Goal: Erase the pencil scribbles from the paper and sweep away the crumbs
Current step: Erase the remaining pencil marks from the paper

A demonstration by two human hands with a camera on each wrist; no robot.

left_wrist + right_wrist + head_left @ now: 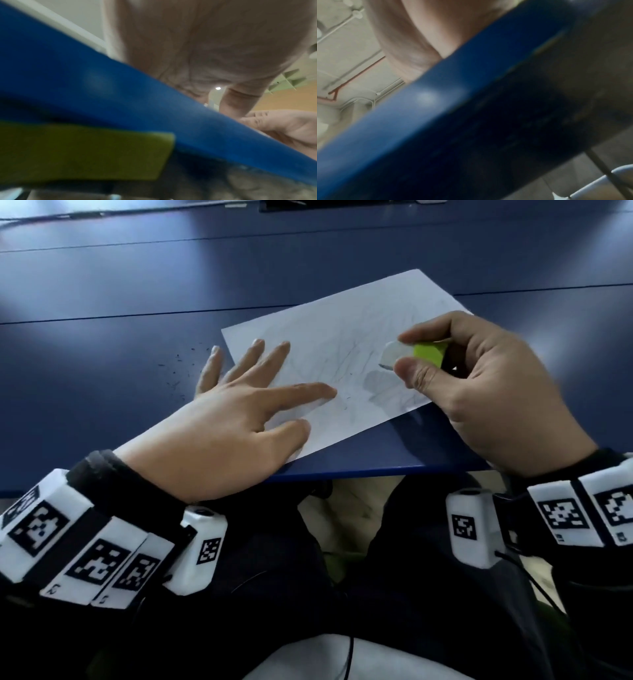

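- White paper (329, 344), faintly scribbled, lies askew at the table's (102, 285) near edge.
- Left hand (233, 419) lies flat with fingers spread, pressing the paper's left corner.
- Right hand (486, 392) pinches a green-sleeved eraser (414, 354) just above the paper's right end.
- Dark crumbs (178, 368) dot the table left of the paper.

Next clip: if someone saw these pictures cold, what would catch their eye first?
Probably the eraser, white with a bright green sleeve, pinched in the right hand just above the near right part of the scribbled paper. Next, the left hand spread flat on the sheet's left edge. Dark crumbs speckle the blue table left of the paper.
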